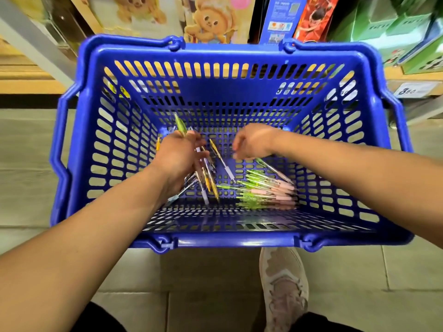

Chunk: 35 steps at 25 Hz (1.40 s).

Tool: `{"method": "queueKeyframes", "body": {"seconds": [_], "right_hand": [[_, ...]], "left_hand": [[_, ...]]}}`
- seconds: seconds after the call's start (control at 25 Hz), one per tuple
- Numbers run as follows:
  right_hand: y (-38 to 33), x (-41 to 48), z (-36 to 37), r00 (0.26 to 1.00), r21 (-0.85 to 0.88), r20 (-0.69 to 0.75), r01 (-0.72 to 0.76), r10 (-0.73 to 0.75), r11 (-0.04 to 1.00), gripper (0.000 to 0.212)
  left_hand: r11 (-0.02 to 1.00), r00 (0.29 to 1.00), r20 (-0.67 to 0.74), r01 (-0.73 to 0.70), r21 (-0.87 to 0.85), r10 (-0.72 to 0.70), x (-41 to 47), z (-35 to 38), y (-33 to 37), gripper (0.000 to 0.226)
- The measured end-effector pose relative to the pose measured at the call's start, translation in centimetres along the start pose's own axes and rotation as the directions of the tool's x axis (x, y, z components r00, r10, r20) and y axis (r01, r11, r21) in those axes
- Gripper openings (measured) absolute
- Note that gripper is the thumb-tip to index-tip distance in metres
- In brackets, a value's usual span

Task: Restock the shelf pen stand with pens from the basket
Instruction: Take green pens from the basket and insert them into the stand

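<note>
A blue plastic basket [230, 240] stands on the floor below me. Both of my hands reach into it. My left hand [178, 156] grips a bundle of several pens [207, 180] whose tips fan out downward, with a green pen end sticking up above the fist. My right hand [253, 142] hovers over the basket floor with loosely curled fingers that hold nothing. A pile of green and pink pens [266, 191] lies on the basket floor below the right hand. One yellow and white pen [221, 161] lies between the hands. The pen stand is not in view.
Shelves with cartoon-printed boxes [208, 20] and green boxes [393, 27] rise behind the basket. A price tag [414, 89] sits on the right shelf edge. My shoe [284, 286] rests on the tiled floor in front of the basket.
</note>
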State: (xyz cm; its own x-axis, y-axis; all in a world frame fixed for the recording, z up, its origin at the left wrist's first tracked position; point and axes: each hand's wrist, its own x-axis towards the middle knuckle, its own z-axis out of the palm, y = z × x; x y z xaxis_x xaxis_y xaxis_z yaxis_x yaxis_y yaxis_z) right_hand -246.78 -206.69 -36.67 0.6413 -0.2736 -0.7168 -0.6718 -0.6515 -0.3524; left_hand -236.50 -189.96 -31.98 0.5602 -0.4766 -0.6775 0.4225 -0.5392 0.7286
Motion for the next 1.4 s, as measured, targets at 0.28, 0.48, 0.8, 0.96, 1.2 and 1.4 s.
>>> {"method": "queueKeyframes", "body": {"seconds": [0.28, 0.48, 0.8, 0.96, 1.2, 1.4], "right_hand": [[4.4, 1.3, 3.8, 0.960, -0.368, -0.061, -0.276, 0.273, 0.888, 0.019], [1.8, 1.6, -0.5, 0.986, -0.231, -0.146, -0.119, 0.086, 0.966, 0.030], [-6.3, -1.3, -0.6, 0.963, 0.694, -0.122, 0.255, -0.239, 0.674, 0.010], [-5.7, -2.0, -1.3, 0.932, 0.385, -0.244, 0.348, -0.269, 0.855, 0.013], [-0.6, -0.7, 0.3, 0.981, -0.292, 0.185, -0.003, 0.059, 0.956, 0.040], [2.2, -0.2, 4.9, 0.983, -0.487, 0.086, -0.103, 0.165, 0.867, 0.023]], "left_hand": [[0.992, 0.997, 0.064, 0.040, -0.116, -0.033, -0.8, -1.1, 0.5, 0.018], [0.988, 0.996, 0.084, 0.052, -0.143, -0.040, -0.8, -1.4, 0.5, 0.020], [0.985, 0.986, 0.149, 0.092, -0.146, -0.070, -1.5, -1.3, 0.9, 0.036], [0.991, 0.984, 0.161, 0.096, -0.092, -0.080, -1.3, -1.6, 0.6, 0.036], [0.991, 0.984, 0.139, 0.119, -0.065, -0.109, -0.5, -1.9, 0.4, 0.036], [0.994, 0.990, 0.116, 0.092, -0.057, -0.085, 0.1, -1.9, -0.2, 0.026]]}}
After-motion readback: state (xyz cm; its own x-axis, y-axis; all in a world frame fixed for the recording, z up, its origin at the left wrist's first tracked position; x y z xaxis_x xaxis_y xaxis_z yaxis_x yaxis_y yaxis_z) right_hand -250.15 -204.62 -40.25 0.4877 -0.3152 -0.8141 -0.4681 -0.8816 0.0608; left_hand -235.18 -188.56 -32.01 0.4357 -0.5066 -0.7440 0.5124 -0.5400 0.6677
